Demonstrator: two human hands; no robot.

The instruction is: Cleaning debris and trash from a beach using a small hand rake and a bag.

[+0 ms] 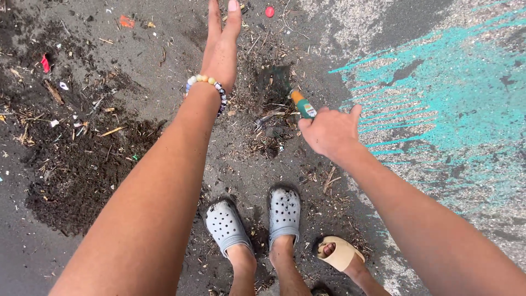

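The right hand (329, 131) gripped a small green-and-orange trowel (298, 101) over far debris-strewn dirt (263, 109) while the left hand (222, 46) stretched flat, fingers extended, close enough that a slipped stroke could strike it.

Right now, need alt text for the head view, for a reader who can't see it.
Seen from above, the right hand grips a small tool with an orange and green handle over dark, littered soil, while the left hand, a beaded bracelet on its wrist, stretches out open. Below stand two grey perforated clogs, a tan sandal beside them, and turquoise paint streaks the ground at right.
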